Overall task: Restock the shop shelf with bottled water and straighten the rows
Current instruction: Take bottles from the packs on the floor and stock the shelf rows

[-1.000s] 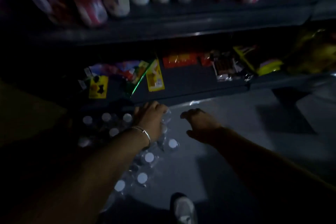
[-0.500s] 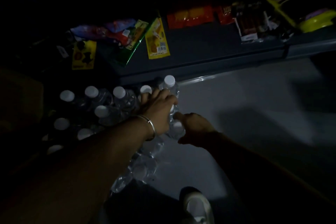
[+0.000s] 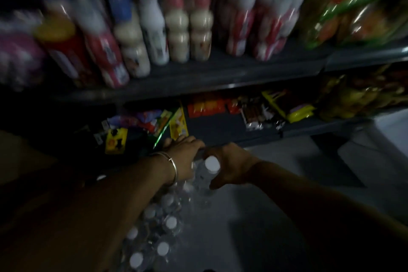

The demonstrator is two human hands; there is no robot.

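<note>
While the light is poor and the upper part of the view is smeared, you can see your right hand [image 3: 229,164] curled round a water bottle [image 3: 204,175], its white cap [image 3: 212,165] showing between thumb and fingers and the clear body running down below your palm. Your left hand [image 3: 184,157] lies just beside it on the left, back of the hand upward, a metal bangle [image 3: 171,166] on the wrist; its fingers bend down over the far side of the bottles, and you cannot tell whether they grip one or only rest there.

Below both hands, a pack of water bottles [image 3: 163,227] sits on the grey floor [image 3: 276,201], white caps up, running down toward the bottom edge and partly hidden under your left forearm.

Just beyond your knuckles runs the front edge of the low shelf [image 3: 220,126], which carries snack packets: a yellow one [image 3: 180,125] close above your left hand, red ones [image 3: 207,108] farther back. The shelf above [image 3: 198,77] overhangs it and holds a row of tall drink bottles [image 3: 178,35], blurred, cream, white and red.
</note>
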